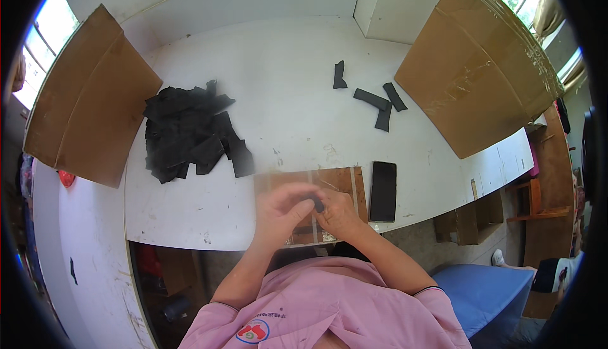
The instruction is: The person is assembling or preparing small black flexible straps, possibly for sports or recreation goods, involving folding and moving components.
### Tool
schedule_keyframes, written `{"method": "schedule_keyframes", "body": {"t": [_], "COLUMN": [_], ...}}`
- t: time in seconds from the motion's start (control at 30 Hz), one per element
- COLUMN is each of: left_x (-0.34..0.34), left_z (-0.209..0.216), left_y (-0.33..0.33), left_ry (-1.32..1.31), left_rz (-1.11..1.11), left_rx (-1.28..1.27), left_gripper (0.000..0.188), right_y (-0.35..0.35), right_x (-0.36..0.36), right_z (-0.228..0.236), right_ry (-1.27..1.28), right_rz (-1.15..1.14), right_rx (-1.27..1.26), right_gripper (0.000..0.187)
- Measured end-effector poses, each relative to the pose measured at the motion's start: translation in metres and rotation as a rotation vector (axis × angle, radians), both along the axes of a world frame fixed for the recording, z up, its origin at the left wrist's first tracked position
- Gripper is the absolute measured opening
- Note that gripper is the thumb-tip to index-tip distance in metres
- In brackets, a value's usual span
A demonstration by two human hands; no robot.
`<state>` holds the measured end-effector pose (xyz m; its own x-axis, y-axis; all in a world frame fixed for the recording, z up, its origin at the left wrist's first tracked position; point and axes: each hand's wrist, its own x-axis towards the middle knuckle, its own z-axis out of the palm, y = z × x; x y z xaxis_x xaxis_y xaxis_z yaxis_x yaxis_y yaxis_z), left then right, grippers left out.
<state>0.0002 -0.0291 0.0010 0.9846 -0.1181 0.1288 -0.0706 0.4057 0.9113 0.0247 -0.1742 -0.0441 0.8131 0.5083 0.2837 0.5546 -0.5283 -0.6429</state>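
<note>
Both of my hands meet over a brown board [345, 181] at the table's front edge. Between them is a small piece of black fabric [315, 202], mostly hidden by the fingers. My left hand [282, 206] pinches it from the left, thumb on top, and is slightly blurred. My right hand [337, 213] grips its right side with curled fingers. A heap of flat black fabric pieces [190, 130] lies to the left. Several narrow, folded-looking black strips lie at the far right, among them a single upright strip [340, 75] and a slanting strip [395, 96].
A black phone [383, 191] lies right of the board on the white table [291, 96]. Cardboard panels stand at the left [92, 99] and right [478, 64]. An open carton [478, 222] sits on the floor, near a blue-covered seat [484, 292]. Another person's shoe [498, 258] shows at right.
</note>
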Motion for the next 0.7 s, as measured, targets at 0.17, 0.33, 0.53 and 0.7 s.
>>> {"method": "schedule_keyframes", "body": {"t": [0.17,0.33,0.53,0.7], "left_x": [0.003,0.008,0.004,0.008], "left_z": [-0.003,-0.006,0.000,-0.007], "left_y": [0.001,0.003,-0.001,0.002], "left_ry": [-0.055,-0.094,0.047,0.005], "left_rz": [-0.052,-0.062,-0.036,-0.116], "left_rx": [-0.156,-0.063,-0.181,-0.276], "left_gripper": [0.015,0.016,0.013,0.012], "right_y": [0.000,0.000,0.002,-0.001], "right_x": [0.001,0.001,0.001,0.001], "right_z": [0.015,-0.012,0.007,0.018], "right_ry": [-0.078,-0.013,-0.006,-0.001], "right_rz": [0.020,0.020,-0.003,0.009], "right_rx": [0.031,0.110,0.066,-0.016], "right_gripper": [0.021,0.018,0.014,0.013]}}
